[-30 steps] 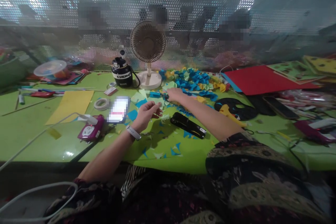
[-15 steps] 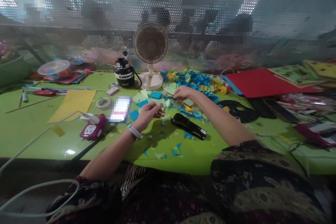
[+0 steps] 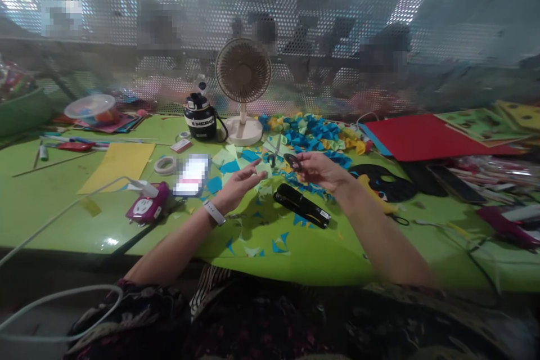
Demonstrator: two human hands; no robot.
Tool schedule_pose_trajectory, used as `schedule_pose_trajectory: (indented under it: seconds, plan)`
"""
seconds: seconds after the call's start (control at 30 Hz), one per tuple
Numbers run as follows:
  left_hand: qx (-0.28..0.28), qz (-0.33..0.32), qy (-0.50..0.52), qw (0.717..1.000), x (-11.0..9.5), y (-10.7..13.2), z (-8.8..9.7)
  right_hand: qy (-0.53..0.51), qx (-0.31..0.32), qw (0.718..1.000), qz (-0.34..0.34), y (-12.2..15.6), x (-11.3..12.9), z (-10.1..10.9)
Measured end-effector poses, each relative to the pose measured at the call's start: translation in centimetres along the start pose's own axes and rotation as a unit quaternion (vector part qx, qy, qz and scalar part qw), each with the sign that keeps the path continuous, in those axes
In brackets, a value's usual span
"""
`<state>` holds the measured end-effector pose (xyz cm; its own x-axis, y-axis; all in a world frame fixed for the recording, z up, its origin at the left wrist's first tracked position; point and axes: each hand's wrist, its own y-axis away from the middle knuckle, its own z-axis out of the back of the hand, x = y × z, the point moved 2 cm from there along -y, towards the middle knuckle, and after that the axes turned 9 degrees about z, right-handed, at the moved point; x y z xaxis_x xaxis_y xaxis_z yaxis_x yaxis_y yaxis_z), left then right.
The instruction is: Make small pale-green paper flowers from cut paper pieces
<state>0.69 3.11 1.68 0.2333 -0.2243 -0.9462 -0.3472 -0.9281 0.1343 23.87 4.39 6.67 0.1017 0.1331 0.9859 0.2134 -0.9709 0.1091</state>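
Scissors [image 3: 292,162] parted in the right hand [image 3: 320,171]

The right hand grips one handle loop, the blades spread apart and pointing away; the left hand [image 3: 234,187] is loosely open, holding nothing that shows. Between the forearms a black stapler [image 3: 301,205] lies just in front of the hands, near loose paper scraps [image 3: 278,246]. Beyond the scissors, a heap of folded paper [image 3: 310,130] and a fan [image 3: 243,70] crowd the far side; a phone [image 3: 192,175] lies left

All is dim — glare spots the table [image 3: 63,225].
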Motion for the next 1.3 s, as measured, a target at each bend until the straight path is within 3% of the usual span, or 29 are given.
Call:
schedule_pose_trajectory:
  seconds: [0.2, 0.47, 0.67, 0.8, 1.0, 1.17, 1.3]
  plan:
    - [0.050, 0.049, 0.123, 0.990, -0.1, 0.5, -0.6, -0.081, 0.069, 0.994, 0.016, 2.2, 0.1, -3.3]
    - [0.055, -0.002, 0.036, 0.998, 0.1, 0.9, -1.2, -0.057, 0.074, 0.996, 0.000, 2.3, -2.4, -3.8]
    - [0.059, -0.028, -0.009, 0.998, 0.7, 1.0, -1.1, 0.008, 0.047, 0.998, 0.035, 2.9, -2.3, -4.5]
    - [0.041, -0.054, -0.021, 0.997, 0.4, 1.4, -1.3, -0.015, 0.032, 0.998, 0.042, 3.0, -2.3, -4.4]
    - [0.034, -0.069, -0.031, 0.997, 0.1, 1.6, -1.5, -0.080, 0.035, 0.996, -0.003, 2.7, -3.0, -4.5]
    - [0.036, -0.080, -0.036, 0.996, -0.4, 2.1, -1.9, -0.099, 0.110, 0.988, -0.042, 2.8, -3.1, -4.8]
    - [0.071, -0.058, -0.045, 0.995, -0.8, 2.6, -2.4, -0.110, 0.159, 0.980, -0.048, 3.2, -2.8, -5.1]
